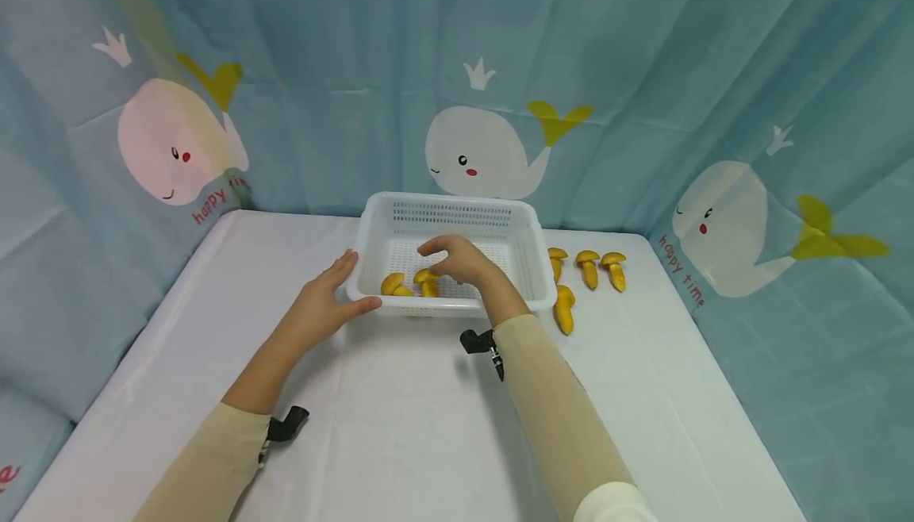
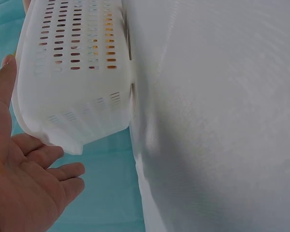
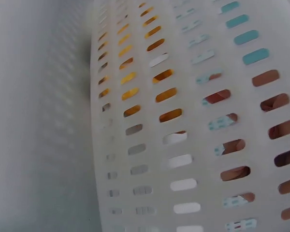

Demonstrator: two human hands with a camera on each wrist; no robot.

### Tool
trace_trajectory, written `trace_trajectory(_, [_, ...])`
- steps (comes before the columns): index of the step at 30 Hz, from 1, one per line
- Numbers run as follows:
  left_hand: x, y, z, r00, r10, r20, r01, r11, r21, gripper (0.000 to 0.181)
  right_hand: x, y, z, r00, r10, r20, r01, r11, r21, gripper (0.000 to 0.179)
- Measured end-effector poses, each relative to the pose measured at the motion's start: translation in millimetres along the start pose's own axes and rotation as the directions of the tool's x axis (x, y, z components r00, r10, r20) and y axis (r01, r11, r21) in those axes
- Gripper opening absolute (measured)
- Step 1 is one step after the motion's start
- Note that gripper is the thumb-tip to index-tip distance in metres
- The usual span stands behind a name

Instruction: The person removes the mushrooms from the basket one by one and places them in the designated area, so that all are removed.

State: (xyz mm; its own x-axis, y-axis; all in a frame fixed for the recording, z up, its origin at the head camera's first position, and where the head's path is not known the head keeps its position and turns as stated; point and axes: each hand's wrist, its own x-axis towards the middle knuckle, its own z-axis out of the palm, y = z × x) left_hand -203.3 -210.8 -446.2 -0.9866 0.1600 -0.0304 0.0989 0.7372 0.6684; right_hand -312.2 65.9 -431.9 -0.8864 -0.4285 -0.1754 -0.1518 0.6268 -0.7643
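A white perforated plastic basket point(image 1: 448, 308) stands on the table. My left hand point(image 1: 321, 308) holds its front left corner, thumb along the front rim and fingers against the left side; the left wrist view shows this hand point(image 2: 29, 188) from below. Inside the basket, my right hand point(image 1: 460, 260) hovers with thumb and index finger spread, fingertips beside the cap of a yellow mushroom point(image 1: 428, 287). Another yellow mushroom point(image 1: 392, 284) lies left of it. In the right wrist view, the basket wall point(image 3: 150, 140) hides most of the hand; yellow shows through its slots.
Several more yellow mushrooms lie on the table right of the basket, among them a front one point(image 1: 564, 312) and a far right one point(image 1: 614, 270). A white cloth covers the table point(image 1: 400, 419). A blue curtain point(image 1: 343, 109) with whale prints hangs close behind the basket.
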Motion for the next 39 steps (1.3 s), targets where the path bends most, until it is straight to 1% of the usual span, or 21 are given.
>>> trace_trajectory(8, [0.6, 0.3, 0.7, 1.0, -0.006, -0.003, 0.006, 1.0, 0.01, 0.11, 0.7, 3.9, 1.3, 0.997, 0.034, 0.064, -0.028, 0.996, -0.087, 0.043])
trace_trajectory(17, [-0.1, -2.4, -0.1, 1.0, -0.018, -0.005, 0.018, 1.0, -0.004, 0.11, 0.6, 1.6, 2.4, 0.993, 0.071, 0.098, -0.064, 0.995, -0.074, 0.047])
trace_trajectory(22, [0.5, -2.3, 0.1, 1.0, -0.002, -0.004, 0.002, 1.0, -0.001, 0.11, -1.0, 5.3, 2.3, 0.989, 0.077, 0.124, -0.065, 0.993, -0.097, 0.051])
trace_trajectory(26, [0.5, -0.9, -0.9, 1.0, 0.003, -0.002, -0.003, 1.0, 0.009, 0.109, -1.1, 7.0, 3.3, 0.989, 0.086, 0.122, -0.072, 0.991, -0.115, 0.051])
trace_trajectory(30, [0.5, -0.7, -1.2, 1.0, 0.0, -0.001, 0.0, 1.0, 0.01, 0.109, -0.4, 6.0, 4.1, 0.988, 0.112, 0.106, -0.099, 0.988, -0.12, 0.049])
trace_trajectory(39, [0.0, -2.6, -0.2, 1.0, 0.014, -0.001, -0.014, 1.0, 0.002, 0.11, -0.6, 3.9, 3.6, 0.989, 0.139, 0.048, -0.134, 0.987, -0.093, 0.044])
